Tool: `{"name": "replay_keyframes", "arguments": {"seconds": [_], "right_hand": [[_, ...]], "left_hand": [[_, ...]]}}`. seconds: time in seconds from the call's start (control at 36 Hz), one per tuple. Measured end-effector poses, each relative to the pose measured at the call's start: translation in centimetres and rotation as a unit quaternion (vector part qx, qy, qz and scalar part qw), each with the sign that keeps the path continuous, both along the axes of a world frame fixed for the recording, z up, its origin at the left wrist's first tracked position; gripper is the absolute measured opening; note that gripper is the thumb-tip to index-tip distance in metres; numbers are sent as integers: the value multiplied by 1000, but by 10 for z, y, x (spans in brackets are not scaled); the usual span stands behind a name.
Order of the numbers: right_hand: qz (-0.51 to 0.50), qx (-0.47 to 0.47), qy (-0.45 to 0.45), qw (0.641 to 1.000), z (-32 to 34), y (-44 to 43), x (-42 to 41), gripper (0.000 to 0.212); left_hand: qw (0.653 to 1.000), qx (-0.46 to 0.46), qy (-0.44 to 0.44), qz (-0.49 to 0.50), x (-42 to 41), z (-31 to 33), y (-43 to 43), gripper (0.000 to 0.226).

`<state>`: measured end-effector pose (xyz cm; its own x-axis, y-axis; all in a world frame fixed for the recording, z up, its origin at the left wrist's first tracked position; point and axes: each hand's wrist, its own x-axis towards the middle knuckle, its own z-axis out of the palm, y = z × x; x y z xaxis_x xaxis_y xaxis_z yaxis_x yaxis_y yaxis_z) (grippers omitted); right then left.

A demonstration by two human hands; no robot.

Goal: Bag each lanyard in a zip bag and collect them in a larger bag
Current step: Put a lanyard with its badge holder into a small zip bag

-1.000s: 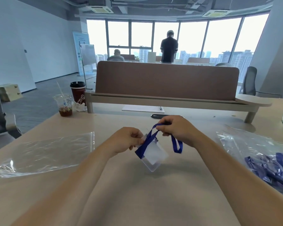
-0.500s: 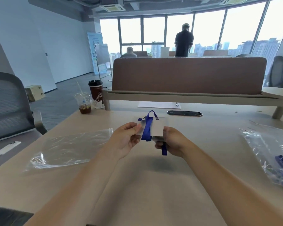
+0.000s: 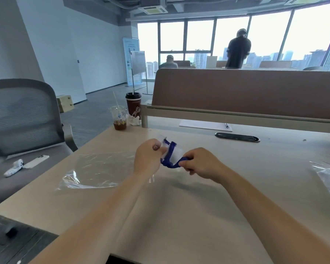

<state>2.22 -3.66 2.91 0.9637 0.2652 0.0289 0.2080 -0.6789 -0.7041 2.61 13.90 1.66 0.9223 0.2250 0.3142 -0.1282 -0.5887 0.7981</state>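
**Lanyard and small bag held between both hands**

Both hands are raised just above the desk (image 3: 198, 197), near its middle. The left hand (image 3: 148, 159) has its fingers curled, thumb pressed to the edge of a small bag (image 3: 176, 152) of clear plastic, pinching it. The right hand (image 3: 202, 162) is curled too, with its fingers clamped on the lower loop of the blue lanyard (image 3: 169, 161). The strap runs across the small bag between the two hands. Motion blur hides whether any of it is already inside.

A big bag (image 3: 97, 170) lies flat and clear on the desk, just left of the left wrist. Another clear bag (image 3: 328, 174) shows at the right edge, well apart from the hands.

At the desk's far left corner stand an iced drink (image 3: 120, 119) with a straw and a dark coffee cup (image 3: 133, 105), side by side, a crumpled tissue (image 3: 135, 120) beside them. Further back lie a sheet of paper (image 3: 204, 125) with a pen (image 3: 227, 125) on it — both under a brown partition (image 3: 246, 92). A grey chair (image 3: 23, 119) on the left holds a phone (image 3: 35, 161).
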Motion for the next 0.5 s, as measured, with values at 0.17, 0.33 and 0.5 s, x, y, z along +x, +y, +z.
{"name": "replay_keyframes", "arguments": {"seconds": [0.17, 0.33, 0.5], "right_hand": [[15, -134, -151, 979, 2, 5, 9, 13], [5, -103, -184, 978, -2, 7, 11, 27], [-1, 32, -62, 998, -8, 12, 10, 43]], "left_hand": [[991, 69, 41, -107, 4, 6, 4, 21], [980, -5, 99, -174, 2, 11, 12, 32], [968, -53, 134, -207, -1, 7, 23, 27]]}}
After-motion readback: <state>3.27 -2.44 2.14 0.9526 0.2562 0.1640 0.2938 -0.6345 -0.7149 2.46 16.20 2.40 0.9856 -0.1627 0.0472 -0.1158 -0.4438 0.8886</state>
